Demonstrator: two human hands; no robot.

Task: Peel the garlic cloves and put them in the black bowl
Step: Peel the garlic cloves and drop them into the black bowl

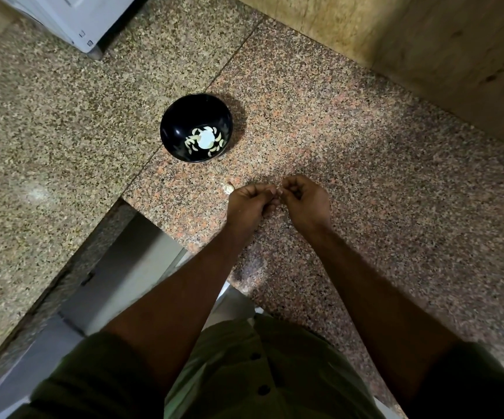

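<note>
The black bowl [196,128] stands on the speckled granite counter with several peeled garlic cloves [205,140] ringed round a bright spot at its bottom. Below and right of it, my left hand [252,201] and my right hand [303,201] meet fingertip to fingertip, fingers curled, pinching a small garlic clove [278,189] that is mostly hidden between them. An unpeeled piece of garlic [228,187] lies on the counter just left of my left hand.
The counter [365,164] forms a corner; its front edge runs diagonally at lower left. A white appliance [72,19] stands at the top left. A tan wall [426,55] bounds the right and far side. My green shirt fills the bottom.
</note>
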